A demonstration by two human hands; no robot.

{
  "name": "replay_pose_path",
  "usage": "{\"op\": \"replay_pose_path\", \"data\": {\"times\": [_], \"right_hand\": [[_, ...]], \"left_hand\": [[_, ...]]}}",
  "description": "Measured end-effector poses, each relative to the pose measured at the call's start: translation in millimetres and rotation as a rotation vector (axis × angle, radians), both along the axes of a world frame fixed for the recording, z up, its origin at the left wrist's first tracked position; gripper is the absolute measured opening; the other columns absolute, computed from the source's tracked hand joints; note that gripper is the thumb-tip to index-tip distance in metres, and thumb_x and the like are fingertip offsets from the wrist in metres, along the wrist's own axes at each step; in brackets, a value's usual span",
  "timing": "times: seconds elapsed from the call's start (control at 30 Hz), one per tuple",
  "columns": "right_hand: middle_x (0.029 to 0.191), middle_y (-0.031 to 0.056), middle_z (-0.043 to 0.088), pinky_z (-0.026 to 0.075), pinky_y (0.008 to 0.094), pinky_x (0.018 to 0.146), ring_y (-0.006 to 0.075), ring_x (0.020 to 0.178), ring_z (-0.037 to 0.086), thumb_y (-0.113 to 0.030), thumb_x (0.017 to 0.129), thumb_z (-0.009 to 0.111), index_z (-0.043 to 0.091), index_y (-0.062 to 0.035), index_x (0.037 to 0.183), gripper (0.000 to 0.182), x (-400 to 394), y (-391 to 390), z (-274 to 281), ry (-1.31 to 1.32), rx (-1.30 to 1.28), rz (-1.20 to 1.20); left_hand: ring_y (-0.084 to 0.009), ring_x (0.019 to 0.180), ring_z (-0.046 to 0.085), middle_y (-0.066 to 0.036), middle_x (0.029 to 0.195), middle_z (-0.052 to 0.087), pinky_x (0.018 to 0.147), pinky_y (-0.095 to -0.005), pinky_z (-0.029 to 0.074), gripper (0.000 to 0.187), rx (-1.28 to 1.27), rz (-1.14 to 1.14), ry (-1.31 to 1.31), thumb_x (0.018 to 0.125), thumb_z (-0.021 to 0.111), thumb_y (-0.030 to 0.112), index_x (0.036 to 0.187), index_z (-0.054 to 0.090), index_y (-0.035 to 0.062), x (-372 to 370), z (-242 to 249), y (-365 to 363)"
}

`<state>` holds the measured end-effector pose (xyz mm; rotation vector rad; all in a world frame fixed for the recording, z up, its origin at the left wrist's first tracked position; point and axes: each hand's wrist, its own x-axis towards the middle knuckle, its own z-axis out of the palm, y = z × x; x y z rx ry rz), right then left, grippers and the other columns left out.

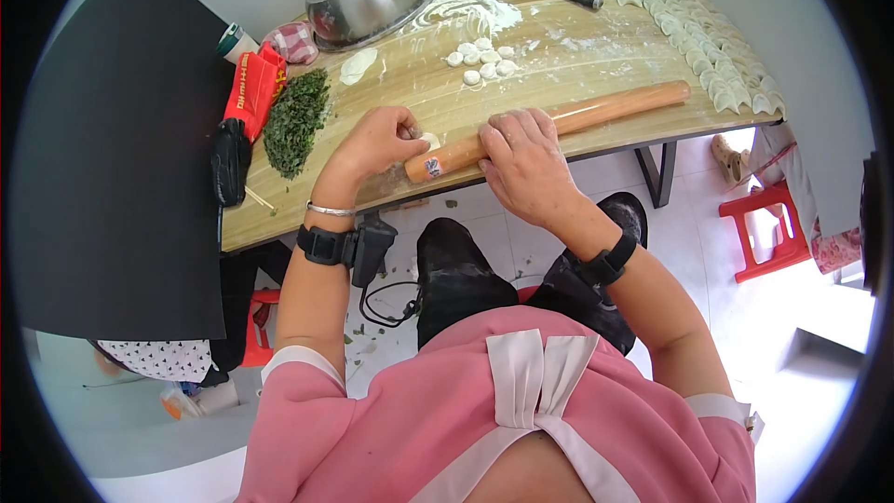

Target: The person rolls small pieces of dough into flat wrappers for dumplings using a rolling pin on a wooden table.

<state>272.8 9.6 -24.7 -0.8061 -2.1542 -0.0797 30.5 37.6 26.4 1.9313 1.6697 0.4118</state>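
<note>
Rolling pin, long, cylindrical and of orange-brown wood [615, 107], lies diagonally along the near edge of the pale wood-grain table [596, 54]. The right hand [523, 154] grips it from above, fingers curled over the barrel and thumb on the near side; this position likely lets the palm apply downward pressure. The left hand [377, 144] pinches a small, flat, off-white dough disc [429, 141] at its edge, just beside the pin's left end, presumably to keep it controllable while the fingertips stay clear of the barrel. Finger contact beneath the disc is hidden.

Small whitish dough pieces [489, 56] sit grouped beyond the pin, seemingly within easy reach. White flour [475, 5] covers the surface behind them, probably to limit sticking. Crescent-shaped pale dumplings [689, 28] stand in close rows along the right side, apparently to save space. Chopped dark-green leaves [296, 121] form a heap at the left.
</note>
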Motion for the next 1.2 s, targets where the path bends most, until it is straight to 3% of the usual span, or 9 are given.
{"op": "replay_pose_path", "data": {"times": [0.07,0.17,0.27,0.4,0.47,0.73,0.93,1.03,1.2], "right_hand": [[0.098,0.0128,0.055,0.036,0.045,0.093,0.0305,0.098,0.052,-0.014,0.076,0.063,0.055,-0.0026,0.101,0.028,0.9,0.1,-1.3,-0.007,0.008,0.004],[0.097,0.0129,0.054,0.036,0.0449,0.093,0.0306,0.097,0.052,-0.013,0.076,0.063,0.054,-0.0028,0.1,0.028,1.6,0.4,-0.9,-0.015,0.018,0.004],[0.101,0.013,0.054,0.036,0.0452,0.093,0.0313,0.101,0.051,-0.013,0.076,0.065,0.053,-0.0036,0.102,0.031,3.1,0.1,-0.1,-0.05,-0.03,0.012],[0.103,0.0122,0.053,0.036,0.0453,0.092,0.0311,0.102,0.051,-0.017,0.078,0.067,0.052,-0.0061,0.101,0.029,4.5,0.7,5.6,-0.08,-0.081,0.013],[0.102,0.0117,0.053,0.036,0.0452,0.091,0.0305,0.101,0.051,-0.019,0.08,0.066,0.053,-0.0065,0.1,0.026,4.8,1.5,8.5,-0.098,-0.089,0.009],[0.089,0.0101,0.056,0.045,0.0443,0.078,0.0295,0.092,0.055,-0.024,0.087,0.059,0.059,-0.007,0.089,0.017,-19.6,31.5,12.3,-0.153,-0.158,-0.077],[0.091,0.0149,0.062,0.047,0.0459,0.08,0.0341,0.089,0.058,-0.014,0.086,0.053,0.057,-0.0031,0.095,0.015,-57.0,85.0,18.2,-0.255,-0.269,-0.147],[0.097,0.0134,0.064,0.046,0.0444,0.085,0.0299,0.097,0.058,-0.017,0.087,0.054,0.063,-0.0027,0.101,0.022,-66.7,96.8,22.9,-0.307,-0.255,-0.2],[0.104,0.0141,0.058,0.038,0.0472,0.094,0.0308,0.11,0.049,-0.027,0.089,0.054,0.057,-0.0042,0.1,0.025,-56.7,71.3,19.7,-0.103,-0.172,-0.216]], "left_hand": [[-0.0058,0.066,0.047,0.003,0.072,0.051,0.057,-0.0229,0.04,0.023,-0.022,-0.07,-0.017,0.077,0.073,0.012,0.09,0.059,-0.0007,-1.8,-2.1,-0.4],[-0.0108,0.063,0.05,-0.003,0.068,0.056,0.058,-0.0263,0.043,0.023,0.078,-0.047,-0.18,0.072,0.074,0.013,0.084,0.062,-0.0025,-4.8,-12.0,-1.4],[-0.0092,0.063,0.049,0.0,0.068,0.055,0.058,-0.0251,0.042,0.021,0.077,-0.03,-0.331,0.073,0.072,0.011,0.085,0.061,-0.0023,-2.7,-15.6,-4.4],[-0.0078,0.061,0.05,0.001,0.068,0.057,0.055,-0.0235,0.042,0.019,0.019,0.023,-0.24,0.076,0.072,0.01,0.087,0.062,-0.0013,-2.6,-10.6,-6.5],[-0.007,0.057,0.051,0.0,0.067,0.058,0.051,-0.0217,0.042,0.013,-0.069,0.199,-0.555,0.08,0.071,0.009,0.085,0.063,0.0,1.4,-10.9,-6.9],[-0.0049,0.063,0.051,0.003,0.072,0.058,0.055,-0.0214,0.039,0.014,-0.029,0.111,-0.344,0.087,0.068,0.015,0.084,0.065,0.0017,-1.8,-11.6,-5.1],[-0.005,0.065,0.048,0.005,0.072,0.055,0.058,-0.022,0.038,0.022,-0.107,0.116,-0.385,0.093,0.061,0.022,0.087,0.066,0.002,-6.5,-9.4,8.5],[-0.0051,0.066,0.047,0.004,0.074,0.056,0.059,-0.0214,0.037,0.024,-0.135,0.122,-0.394,0.095,0.059,0.024,0.089,0.066,0.0016,-8.8,-9.1,13.2],[-0.0049,0.068,0.047,0.004,0.077,0.056,0.059,-0.0211,0.037,0.025,-0.21,0.09,-0.338,0.093,0.061,0.023,0.089,0.065,-0.0005,-8.0,-1.9,14.6]]}}
